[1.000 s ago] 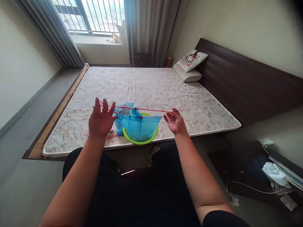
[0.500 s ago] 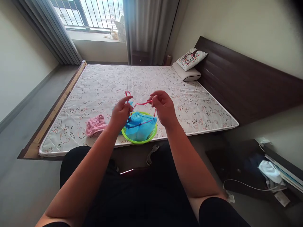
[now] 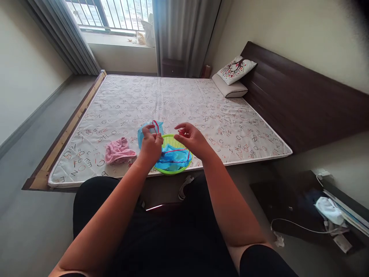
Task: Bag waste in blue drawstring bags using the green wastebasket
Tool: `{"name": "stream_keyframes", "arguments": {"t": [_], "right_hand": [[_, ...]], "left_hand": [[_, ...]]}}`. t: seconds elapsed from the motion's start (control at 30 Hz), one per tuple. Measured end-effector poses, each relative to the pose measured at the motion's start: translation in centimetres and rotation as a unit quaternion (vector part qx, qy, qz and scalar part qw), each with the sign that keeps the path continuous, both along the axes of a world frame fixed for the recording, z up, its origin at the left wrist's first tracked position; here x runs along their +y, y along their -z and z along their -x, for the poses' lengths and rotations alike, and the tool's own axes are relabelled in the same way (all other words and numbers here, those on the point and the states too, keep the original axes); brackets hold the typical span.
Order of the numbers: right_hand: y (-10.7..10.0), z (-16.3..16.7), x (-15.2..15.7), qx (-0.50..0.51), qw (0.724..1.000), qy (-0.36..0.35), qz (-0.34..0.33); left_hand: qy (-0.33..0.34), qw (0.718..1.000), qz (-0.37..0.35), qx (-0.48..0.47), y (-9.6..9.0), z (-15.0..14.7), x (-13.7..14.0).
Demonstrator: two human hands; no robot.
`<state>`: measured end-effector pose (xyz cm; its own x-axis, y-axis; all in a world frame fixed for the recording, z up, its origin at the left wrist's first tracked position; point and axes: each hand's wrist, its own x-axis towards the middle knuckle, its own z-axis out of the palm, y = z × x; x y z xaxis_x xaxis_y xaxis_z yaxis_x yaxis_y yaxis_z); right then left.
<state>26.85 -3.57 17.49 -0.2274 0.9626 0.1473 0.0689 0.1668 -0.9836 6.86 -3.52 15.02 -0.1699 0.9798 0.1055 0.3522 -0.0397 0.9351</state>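
"Where is the light coming from?"
"Daylight is pouring through the barred window (image 3: 121,13) at the far end, and grey curtains (image 3: 184,34) are hanging on either side."
"How is the bed (image 3: 68,130) standing?"
"Its dark headboard (image 3: 302,84) is running along the cream right wall (image 3: 317,34), a letter-printed mattress (image 3: 184,100) is covering most of the frame, and two pillows (image 3: 238,70) are lying stacked beside the headboard."
"What else is showing?"
"Grey floor (image 3: 43,146) is stretching along the left, below a pale wall (image 3: 25,77), and a small dark cabinet (image 3: 173,68) is standing by the right-hand curtain."
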Motion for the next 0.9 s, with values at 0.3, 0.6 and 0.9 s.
{"name": "stream_keyframes", "arguments": {"t": [0.3,0.6,0.9], "right_hand": [[0.9,1.6,-0.1,0.093,0.994,0.042,0.044],[1.0,3.6,-0.8,0.204,0.979,0.006,0.025],[1.6,4.6,0.1,0.176,0.983,-0.034,-0.030]], "left_hand": [[0.143,0.986,-0.082,0.004,0.3,-0.8,-1.4],[0.252,0.960,0.075,-0.094,-0.4,-1.4,-1.1],[0.294,0.940,0.142,-0.099,0.2,-0.8,-1.6]]}}
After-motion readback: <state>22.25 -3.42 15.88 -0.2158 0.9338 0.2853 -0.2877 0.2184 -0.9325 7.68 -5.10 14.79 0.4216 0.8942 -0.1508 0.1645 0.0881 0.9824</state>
